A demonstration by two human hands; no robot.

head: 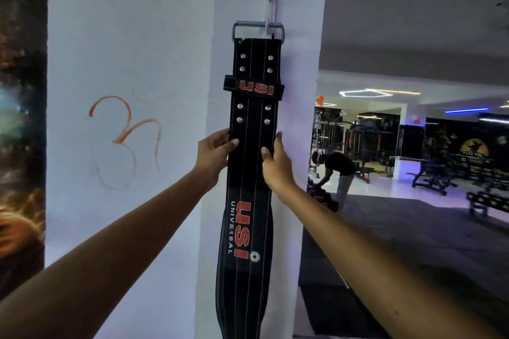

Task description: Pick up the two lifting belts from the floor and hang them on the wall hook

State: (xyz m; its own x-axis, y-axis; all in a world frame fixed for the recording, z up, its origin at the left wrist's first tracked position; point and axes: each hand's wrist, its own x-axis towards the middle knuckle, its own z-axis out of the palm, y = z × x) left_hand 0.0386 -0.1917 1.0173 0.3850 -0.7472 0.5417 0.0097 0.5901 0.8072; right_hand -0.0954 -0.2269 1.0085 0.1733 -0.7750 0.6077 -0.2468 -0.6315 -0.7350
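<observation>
A black lifting belt (249,173) with red USI lettering hangs straight down the white pillar. Its metal buckle (257,28) is looped over the white wall hook (271,5). My left hand (213,153) grips the belt's left edge just below the lower studs. On the right edge, at the same height, my right hand (275,162) holds it with the thumb across the front. Only one belt shows; whether a second hangs behind it I cannot tell.
The white pillar (300,118) ends at a corner to the right of the belt. The wall on the left carries an orange scrawl (126,140). Beyond lies a gym floor with a bending person (337,170), benches and racks (429,173).
</observation>
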